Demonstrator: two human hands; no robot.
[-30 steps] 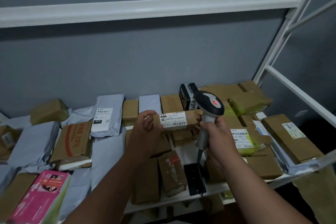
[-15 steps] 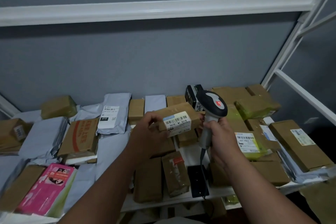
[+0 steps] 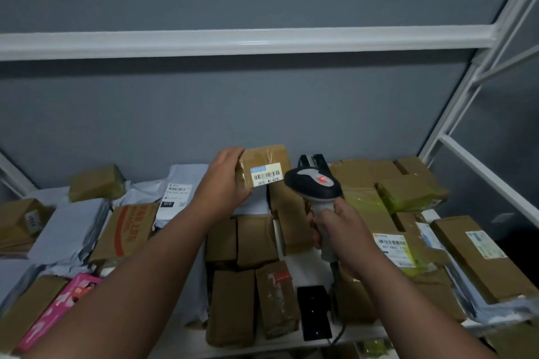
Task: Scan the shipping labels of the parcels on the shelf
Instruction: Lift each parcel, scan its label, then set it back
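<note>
Left hand [image 3: 226, 180] fingers wrap the parcel's [image 3: 264, 167] left end.

We see a brown box [image 3: 264, 164] with a white barcode label [image 3: 266, 174], a grey-and-black scanner [image 3: 313, 185], and a pink box [image 3: 62, 310].

White metal-framed shelf [image 3: 291, 338], crowded with parcels. Brown taped cardboard boxes [image 3: 233, 303] packed along lower centre and right of frame. Grey plastic mailer bags [image 3: 64, 230] at left, one white-labelled grey mailer [image 3: 175, 198] behind. Pink printed box [image 3: 58, 312] at lower left. Small black rectangular device [image 3: 316, 312] near front edge.
</note>
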